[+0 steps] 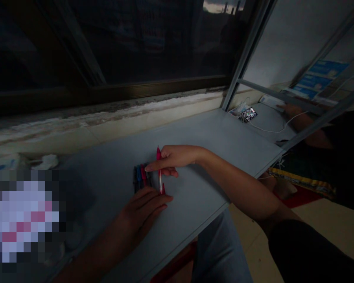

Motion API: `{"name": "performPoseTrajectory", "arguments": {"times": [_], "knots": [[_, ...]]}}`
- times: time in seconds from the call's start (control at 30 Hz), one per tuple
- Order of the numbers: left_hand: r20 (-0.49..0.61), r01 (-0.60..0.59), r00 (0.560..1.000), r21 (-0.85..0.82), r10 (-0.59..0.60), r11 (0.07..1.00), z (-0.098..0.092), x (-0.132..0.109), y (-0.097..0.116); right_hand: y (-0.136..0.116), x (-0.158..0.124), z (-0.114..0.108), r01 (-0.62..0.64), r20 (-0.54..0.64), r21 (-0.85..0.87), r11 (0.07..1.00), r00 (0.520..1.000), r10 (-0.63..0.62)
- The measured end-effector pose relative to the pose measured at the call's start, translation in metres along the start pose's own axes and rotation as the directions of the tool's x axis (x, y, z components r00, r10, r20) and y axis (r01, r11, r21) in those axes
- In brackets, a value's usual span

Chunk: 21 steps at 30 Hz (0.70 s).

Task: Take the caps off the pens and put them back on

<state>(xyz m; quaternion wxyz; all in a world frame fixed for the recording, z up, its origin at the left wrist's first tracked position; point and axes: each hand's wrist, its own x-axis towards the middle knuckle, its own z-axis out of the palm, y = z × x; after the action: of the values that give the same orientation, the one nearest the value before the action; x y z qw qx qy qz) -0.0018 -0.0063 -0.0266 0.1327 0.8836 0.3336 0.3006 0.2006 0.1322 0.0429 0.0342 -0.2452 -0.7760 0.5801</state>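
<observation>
The fingers of the right hand [174, 158] are curled narrow around a slim red pen [159, 171] with a clear barrel, pinching it between thumb and fingers so that it stands nearly upright in the grip, its red ends showing above and below the hand. The index finger [153, 166] reaches out past the pen, its tip just beside a tight row of pens [141, 177] lying side by side, with black, blue and red ones visible. The left hand [141, 210] lies palm down on the grey desk [194, 133], its fingers [157, 202] extended and close together, holding nothing, their tips just beside the lower end of the held pen. The row of pens sits between the two hands. A black sleeve [306, 247] covers the right upper arm, and a denim-covered leg [221, 251] shows below the desk edge. Beyond a metal frame [253, 51], a hand [292, 111] rests on a white object near a phone [249, 114] with a white cable [268, 127]; whether it is seen directly or reflected, I cannot tell.
</observation>
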Motion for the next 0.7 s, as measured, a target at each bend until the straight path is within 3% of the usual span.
{"name": "performPoseTrajectory", "arguments": {"times": [0.7], "knots": [[0.021, -0.058, 0.998, 0.098, 0.056, 0.993, 0.0002, 0.0001, -0.0054, 0.0027, 0.0021, 0.0015, -0.044, -0.029, -0.012, 0.999, 0.999, 0.044]]}}
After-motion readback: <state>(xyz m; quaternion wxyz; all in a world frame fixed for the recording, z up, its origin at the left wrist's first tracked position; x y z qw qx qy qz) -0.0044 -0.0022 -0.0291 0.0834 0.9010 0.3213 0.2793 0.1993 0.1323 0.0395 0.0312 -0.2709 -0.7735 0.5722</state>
